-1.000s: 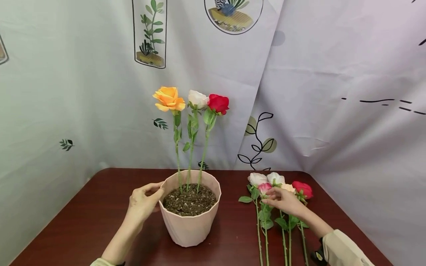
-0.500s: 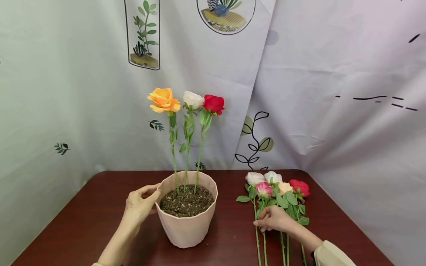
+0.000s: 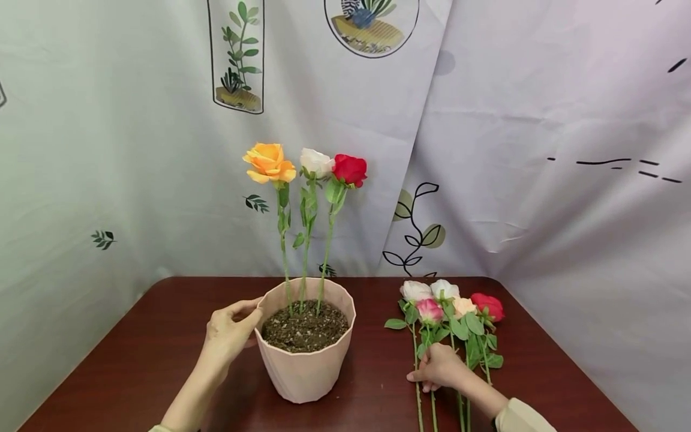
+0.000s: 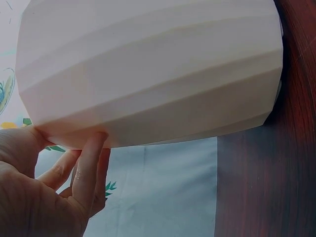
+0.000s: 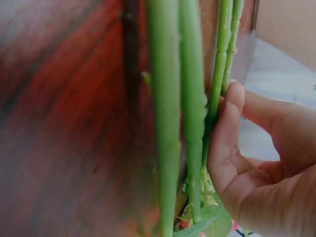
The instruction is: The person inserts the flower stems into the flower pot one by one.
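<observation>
My left hand pinches the left rim of a pale pink flower pot; the left wrist view shows the fingers against its ridged wall. Standing in the pot's dark soil are an orange rose, a white rose and a red rose. To the right, my right hand is low over the flowers lying there, its curled fingers and thumb at the stem of a pink rose. In the right wrist view its fingertips touch green stems, partly hiding one.
Beside the pink rose lie two white roses, one at the left and one in the middle, a peach rose and a red rose. All rest on a dark red table. A printed curtain hangs behind.
My right hand has moved from the flower heads down along the stems toward me, and its fingers have closed in at the pink rose's stem. The left hand stays on the pot rim.
</observation>
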Demonstrator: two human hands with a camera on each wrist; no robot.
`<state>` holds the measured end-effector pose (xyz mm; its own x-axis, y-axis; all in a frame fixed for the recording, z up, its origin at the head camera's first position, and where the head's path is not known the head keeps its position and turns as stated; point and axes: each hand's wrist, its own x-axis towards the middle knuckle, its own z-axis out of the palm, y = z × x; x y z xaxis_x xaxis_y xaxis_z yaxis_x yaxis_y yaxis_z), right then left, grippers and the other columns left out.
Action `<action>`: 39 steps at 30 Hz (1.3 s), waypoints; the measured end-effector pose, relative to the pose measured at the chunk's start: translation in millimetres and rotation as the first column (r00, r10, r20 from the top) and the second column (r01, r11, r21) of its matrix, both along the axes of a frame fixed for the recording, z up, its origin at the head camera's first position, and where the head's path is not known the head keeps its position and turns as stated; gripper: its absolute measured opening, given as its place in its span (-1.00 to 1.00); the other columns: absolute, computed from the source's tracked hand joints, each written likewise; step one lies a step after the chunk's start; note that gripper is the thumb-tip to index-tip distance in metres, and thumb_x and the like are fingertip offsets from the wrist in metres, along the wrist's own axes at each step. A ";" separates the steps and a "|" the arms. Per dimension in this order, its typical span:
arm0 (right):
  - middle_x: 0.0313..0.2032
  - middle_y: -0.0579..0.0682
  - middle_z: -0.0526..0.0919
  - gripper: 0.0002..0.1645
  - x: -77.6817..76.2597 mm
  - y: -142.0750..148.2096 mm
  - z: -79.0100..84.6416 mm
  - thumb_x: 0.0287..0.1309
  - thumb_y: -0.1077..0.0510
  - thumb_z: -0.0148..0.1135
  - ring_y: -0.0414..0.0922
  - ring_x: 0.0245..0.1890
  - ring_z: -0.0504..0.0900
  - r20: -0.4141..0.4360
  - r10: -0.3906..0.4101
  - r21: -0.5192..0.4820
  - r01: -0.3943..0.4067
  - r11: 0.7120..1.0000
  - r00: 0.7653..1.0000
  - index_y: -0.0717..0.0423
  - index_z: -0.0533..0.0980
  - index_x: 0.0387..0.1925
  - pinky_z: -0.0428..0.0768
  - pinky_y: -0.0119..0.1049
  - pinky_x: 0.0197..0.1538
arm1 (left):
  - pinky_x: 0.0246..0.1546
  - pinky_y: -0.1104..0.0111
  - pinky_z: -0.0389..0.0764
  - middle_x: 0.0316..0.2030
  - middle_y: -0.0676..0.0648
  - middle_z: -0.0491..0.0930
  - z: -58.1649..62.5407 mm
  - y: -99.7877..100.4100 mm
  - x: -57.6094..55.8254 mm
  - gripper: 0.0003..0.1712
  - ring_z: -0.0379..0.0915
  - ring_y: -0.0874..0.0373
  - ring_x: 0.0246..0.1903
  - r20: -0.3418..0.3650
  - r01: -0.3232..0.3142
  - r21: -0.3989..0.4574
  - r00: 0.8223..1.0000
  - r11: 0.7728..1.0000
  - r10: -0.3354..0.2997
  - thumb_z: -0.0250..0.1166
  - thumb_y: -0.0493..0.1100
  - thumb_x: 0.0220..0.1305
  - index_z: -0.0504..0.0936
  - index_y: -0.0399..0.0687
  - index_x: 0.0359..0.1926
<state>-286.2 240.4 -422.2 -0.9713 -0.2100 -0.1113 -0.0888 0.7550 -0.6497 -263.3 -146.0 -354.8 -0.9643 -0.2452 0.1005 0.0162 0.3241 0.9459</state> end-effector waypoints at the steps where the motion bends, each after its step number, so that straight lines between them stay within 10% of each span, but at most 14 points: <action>1: -0.82 -0.11 0.53 -0.67 0.2 -0.2 0.0 -0.15 0.06 0.48 -0.26 -0.78 0.53 -0.010 -0.004 0.001 0.004 1.000 1.000 0.12 0.51 -0.73 0.59 -0.39 -0.66 | -0.42 0.32 0.70 -0.27 -0.19 0.60 0.3 0.2 0.1 -0.59 0.54 0.19 -0.38 -0.004 0.003 0.004 1.000 1.000 -0.003 0.18 -0.17 0.19 0.58 -0.19 0.06; 16: -0.72 -0.02 0.56 -0.74 1.2 -13.1 0.8 -0.10 0.29 0.29 -0.22 -0.69 0.59 0.190 -0.101 -0.121 0.125 0.985 0.977 0.09 0.41 -0.73 0.65 -0.36 -0.53 | -0.41 0.35 0.70 -0.19 -0.20 0.59 2.3 -8.9 3.6 -0.59 0.56 0.18 -0.35 0.012 0.017 -0.024 1.000 1.000 -0.017 0.17 -0.15 0.20 0.56 -0.21 0.06; 25: -0.55 -0.03 0.52 -0.76 -6.3 0.9 13.7 0.06 0.28 0.10 -0.27 -0.59 0.55 0.267 0.108 -0.390 0.005 0.921 0.958 0.45 0.50 -0.30 0.59 -0.49 -0.43 | -0.42 0.36 0.70 -0.18 -0.20 0.60 -1.9 -7.8 4.1 -0.59 0.57 0.18 -0.35 0.004 0.003 -0.022 1.000 1.000 -0.003 0.18 -0.14 0.20 0.58 -0.20 0.05; 39: -0.38 -0.04 0.50 -0.81 -11.2 20.1 64.5 0.22 0.21 0.04 -0.20 -0.40 0.56 0.103 0.187 -0.561 -0.098 0.822 0.977 0.25 0.31 -0.20 0.62 -0.39 -0.27 | -0.43 0.31 0.70 -0.25 -0.18 0.62 -2.8 1.8 1.1 -0.60 0.56 0.16 -0.37 -0.033 0.001 0.000 0.999 1.000 -0.001 0.18 -0.17 0.19 0.59 -0.20 0.04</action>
<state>-297.4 260.5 -357.6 -0.9073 -0.4140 -0.0737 -0.0378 0.2548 -0.9663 -262.2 -144.1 -357.6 -0.9607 -0.2438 0.1324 0.0479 0.3243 0.9447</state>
